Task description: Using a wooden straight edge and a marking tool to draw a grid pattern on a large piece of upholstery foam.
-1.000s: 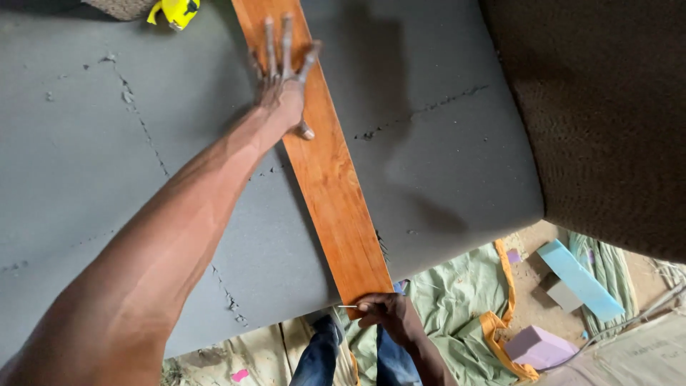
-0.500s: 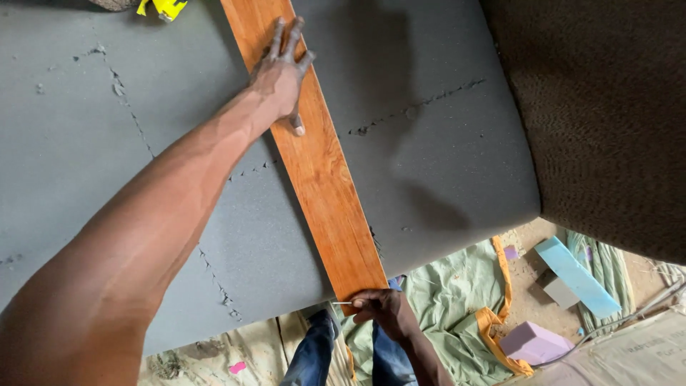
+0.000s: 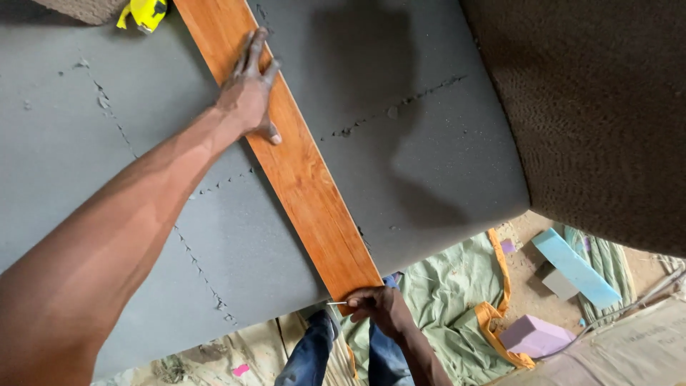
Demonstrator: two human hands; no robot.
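Lying diagonally across a grey foam sheet (image 3: 400,143), a long orange-brown wooden plank (image 3: 300,171) was pressed flat by the left hand (image 3: 250,89), its fingers spread open on the upper part. The near end was met by the right hand (image 3: 379,307), closed around a thin metal tool (image 3: 337,303). The plank was judged stiff, fairly light and smooth, best held by its long edges. No packages or labels were seen; a yellow tape measure (image 3: 146,13) lay at the top, with blue (image 3: 575,266) and purple (image 3: 536,334) foam blocks on the floor.
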